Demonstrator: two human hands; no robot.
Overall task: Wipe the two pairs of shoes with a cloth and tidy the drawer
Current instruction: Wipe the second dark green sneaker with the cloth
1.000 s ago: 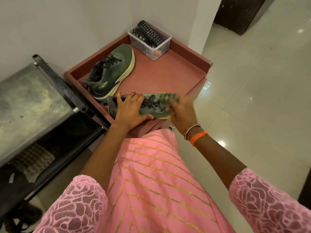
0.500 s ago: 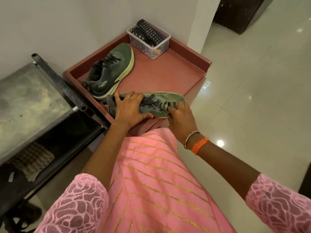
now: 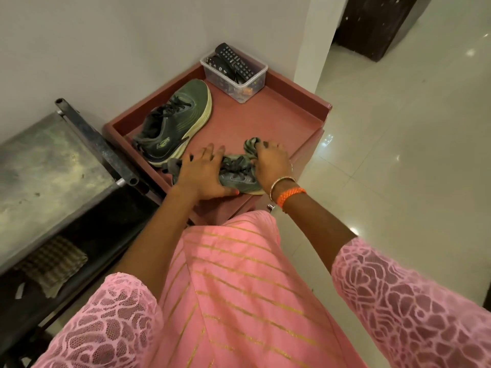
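We're pinning shoe [image 3: 239, 179] with flat left hand [image 3: 203, 179]; right hand [image 3: 272, 162] clenching cloth [image 3: 251, 146], wiping toe toward 1 o'clock; we're keeping shoe pressed down.

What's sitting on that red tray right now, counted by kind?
Shoes: 2, far shoe, near shoe under the hands
Cloths: 1, cloth
Clear tubs: 1, tub holding remotes
Total: 4
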